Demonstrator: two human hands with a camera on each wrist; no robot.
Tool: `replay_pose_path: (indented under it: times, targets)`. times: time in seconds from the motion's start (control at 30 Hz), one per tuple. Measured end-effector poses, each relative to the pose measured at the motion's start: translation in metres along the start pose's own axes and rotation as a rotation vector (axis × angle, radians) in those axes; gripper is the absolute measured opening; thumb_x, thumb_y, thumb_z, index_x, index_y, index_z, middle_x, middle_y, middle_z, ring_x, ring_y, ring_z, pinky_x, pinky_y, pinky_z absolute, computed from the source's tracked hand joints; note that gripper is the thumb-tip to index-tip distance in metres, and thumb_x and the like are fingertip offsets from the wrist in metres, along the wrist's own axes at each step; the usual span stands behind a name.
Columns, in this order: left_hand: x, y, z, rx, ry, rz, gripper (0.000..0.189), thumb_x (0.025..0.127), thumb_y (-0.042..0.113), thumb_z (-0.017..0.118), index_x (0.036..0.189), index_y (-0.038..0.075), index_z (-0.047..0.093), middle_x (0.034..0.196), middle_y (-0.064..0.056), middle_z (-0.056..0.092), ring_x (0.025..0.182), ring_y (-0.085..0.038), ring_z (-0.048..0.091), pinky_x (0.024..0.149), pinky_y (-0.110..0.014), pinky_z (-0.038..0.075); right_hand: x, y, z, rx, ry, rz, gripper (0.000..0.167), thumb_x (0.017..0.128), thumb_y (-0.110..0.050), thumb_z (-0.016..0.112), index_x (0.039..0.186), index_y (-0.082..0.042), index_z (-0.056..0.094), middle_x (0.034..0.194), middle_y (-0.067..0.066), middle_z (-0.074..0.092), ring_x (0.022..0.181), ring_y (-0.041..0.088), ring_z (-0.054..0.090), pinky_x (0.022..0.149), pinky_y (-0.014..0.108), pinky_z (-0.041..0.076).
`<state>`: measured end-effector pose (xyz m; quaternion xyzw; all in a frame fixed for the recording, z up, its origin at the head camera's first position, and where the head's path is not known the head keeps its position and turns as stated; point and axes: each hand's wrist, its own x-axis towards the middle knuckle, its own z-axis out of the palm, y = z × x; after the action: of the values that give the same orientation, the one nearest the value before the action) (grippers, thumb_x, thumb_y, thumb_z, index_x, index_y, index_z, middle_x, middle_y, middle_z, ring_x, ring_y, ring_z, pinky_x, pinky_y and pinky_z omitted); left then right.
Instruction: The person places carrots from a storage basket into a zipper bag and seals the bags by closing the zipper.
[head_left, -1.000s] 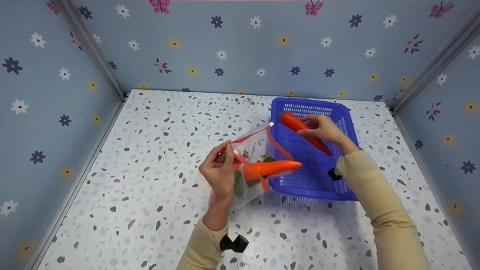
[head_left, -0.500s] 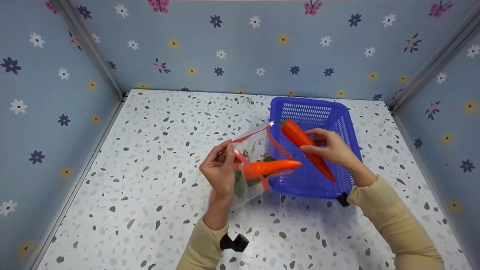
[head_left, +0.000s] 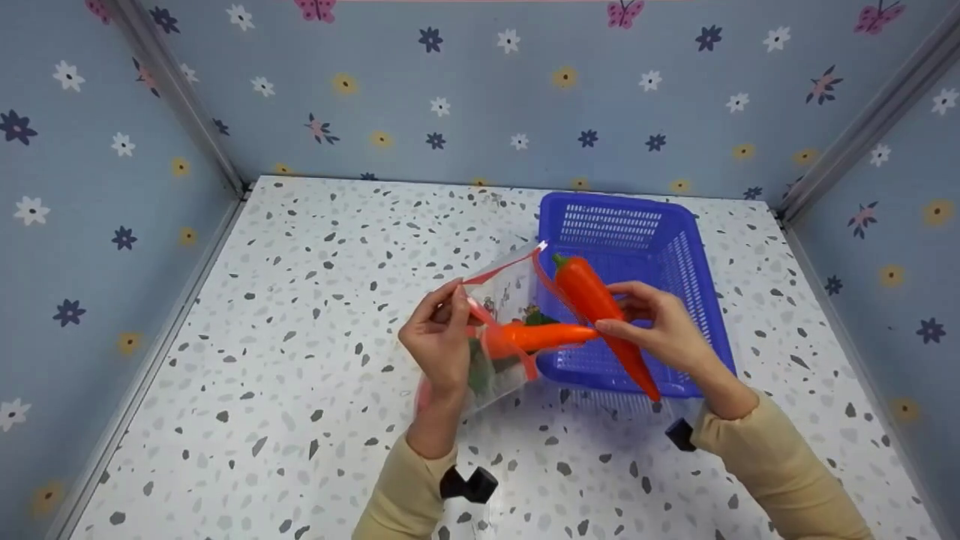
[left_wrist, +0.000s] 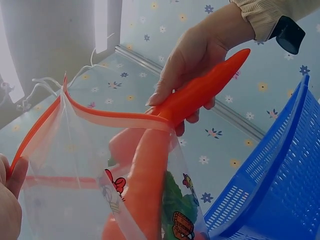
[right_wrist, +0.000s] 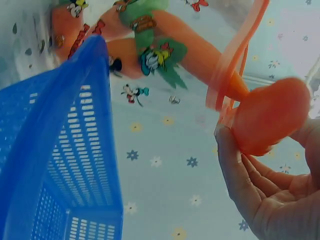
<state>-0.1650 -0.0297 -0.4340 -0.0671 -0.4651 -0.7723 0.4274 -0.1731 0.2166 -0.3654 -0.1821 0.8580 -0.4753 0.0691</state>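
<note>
My left hand (head_left: 439, 337) pinches the red-edged rim of a clear, cartoon-printed zip bag (left_wrist: 65, 145), whose mouth gapes toward the basket. Inside lie orange and green vegetable pieces. A long orange piece, carrot-like (head_left: 555, 336), sticks its pointed tip out of the mouth. My right hand (head_left: 660, 326) holds a large red chili pepper (head_left: 589, 292) around its middle, thumb on the near side. The pepper slants, green stem up toward the bag and tip down toward me. In the left wrist view the right hand (left_wrist: 192, 60) and pepper are right at the bag's rim.
A blue perforated plastic basket (head_left: 697, 262) stands on the speckled white table (head_left: 315, 300), beneath and behind the right hand. Flower-patterned panels (head_left: 487, 97) wall in the table at the back and both sides.
The right hand has brought the chili pepper from over the basket toward me, turning it steeper, its thumb now by the orange tip. The left hand and bag have stayed nearly still.
</note>
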Motion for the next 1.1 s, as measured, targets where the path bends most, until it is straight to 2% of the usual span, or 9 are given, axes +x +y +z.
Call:
replay_pose_path:
  times: [0.2, 0.43, 0.5, 0.63, 0.73, 0.87, 0.9, 1.07, 1.1]
  targets:
    - [0.001, 0.004, 0.001, 0.009, -0.001, -0.001, 0.013, 0.080, -0.004, 0.060, 0.091, -0.006, 0.066, 0.068, -0.016, 0.061, 0.048, -0.021, 0.057, 0.043, -0.030, 0.051, -0.006, -0.008, 0.011, 0.026, 0.012, -0.018, 0.046, 0.076, -0.021, 0.070, 0.116, -0.003, 0.054, 0.095, 0.009, 0.062, 0.081, 0.019, 0.061, 0.073, 0.030, 0.052]
    - [0.003, 0.032, 0.013, 0.013, 0.017, -0.022, 0.015, 0.079, -0.005, 0.059, 0.088, -0.016, 0.062, 0.072, -0.012, 0.063, 0.053, -0.018, 0.059, 0.048, -0.029, 0.053, -0.012, -0.040, 0.019, 0.004, 0.015, -0.067, 0.042, 0.075, -0.008, 0.070, 0.112, 0.004, 0.055, 0.091, 0.014, 0.062, 0.077, 0.024, 0.061, 0.071, 0.035, 0.053]
    - [0.003, 0.027, 0.011, 0.027, 0.015, -0.018, 0.014, 0.080, -0.004, 0.059, 0.089, -0.014, 0.063, 0.073, -0.012, 0.063, 0.053, -0.017, 0.059, 0.048, -0.029, 0.053, -0.014, -0.052, 0.021, -0.019, 0.015, -0.084, 0.041, 0.075, -0.006, 0.070, 0.111, 0.006, 0.055, 0.090, 0.015, 0.062, 0.076, 0.024, 0.061, 0.070, 0.033, 0.053]
    - [0.000, 0.009, 0.003, 0.022, 0.015, -0.012, 0.013, 0.080, -0.002, 0.060, 0.090, -0.008, 0.066, 0.070, -0.021, 0.060, 0.051, -0.021, 0.058, 0.047, -0.032, 0.052, -0.015, -0.064, 0.023, -0.069, -0.018, -0.106, 0.041, 0.074, -0.007, 0.071, 0.111, 0.005, 0.056, 0.088, 0.013, 0.063, 0.073, 0.022, 0.060, 0.067, 0.029, 0.052]
    - [0.000, 0.008, 0.004, -0.012, 0.012, -0.002, 0.013, 0.080, -0.002, 0.060, 0.090, -0.009, 0.065, 0.068, -0.020, 0.059, 0.049, -0.021, 0.057, 0.045, -0.032, 0.052, -0.012, -0.060, 0.026, -0.099, -0.061, -0.131, 0.043, 0.074, -0.012, 0.072, 0.112, 0.002, 0.058, 0.087, 0.009, 0.063, 0.071, 0.019, 0.059, 0.064, 0.027, 0.051]
    - [0.001, 0.016, 0.007, -0.035, 0.004, 0.007, 0.014, 0.080, -0.001, 0.060, 0.089, -0.012, 0.064, 0.068, -0.015, 0.061, 0.050, -0.019, 0.057, 0.044, -0.031, 0.052, -0.001, -0.047, 0.029, -0.121, -0.119, -0.130, 0.045, 0.075, -0.027, 0.071, 0.112, -0.004, 0.060, 0.087, 0.003, 0.064, 0.071, 0.014, 0.058, 0.062, 0.027, 0.051]
    - [0.001, 0.012, 0.006, -0.038, 0.001, 0.012, 0.014, 0.080, -0.001, 0.060, 0.090, -0.010, 0.065, 0.068, -0.015, 0.062, 0.050, -0.019, 0.057, 0.044, -0.031, 0.052, 0.002, -0.044, 0.029, -0.129, -0.132, -0.124, 0.045, 0.075, -0.031, 0.070, 0.112, -0.006, 0.061, 0.087, 0.002, 0.064, 0.070, 0.013, 0.057, 0.062, 0.028, 0.051]
    - [-0.001, 0.006, 0.004, -0.036, -0.011, 0.004, 0.012, 0.081, -0.003, 0.059, 0.090, -0.008, 0.066, 0.070, -0.014, 0.062, 0.052, -0.019, 0.059, 0.047, -0.030, 0.052, 0.015, -0.052, 0.030, -0.178, -0.185, -0.075, 0.046, 0.075, -0.041, 0.068, 0.107, -0.008, 0.065, 0.086, 0.000, 0.064, 0.071, 0.014, 0.057, 0.065, 0.029, 0.051]
    - [-0.001, 0.009, 0.005, -0.027, -0.008, 0.002, 0.013, 0.081, -0.002, 0.059, 0.090, -0.008, 0.065, 0.071, -0.014, 0.063, 0.053, -0.020, 0.059, 0.047, -0.031, 0.053, 0.018, -0.053, 0.031, -0.176, -0.193, -0.064, 0.046, 0.075, -0.041, 0.068, 0.107, -0.008, 0.065, 0.086, 0.001, 0.064, 0.071, 0.014, 0.057, 0.065, 0.029, 0.050]
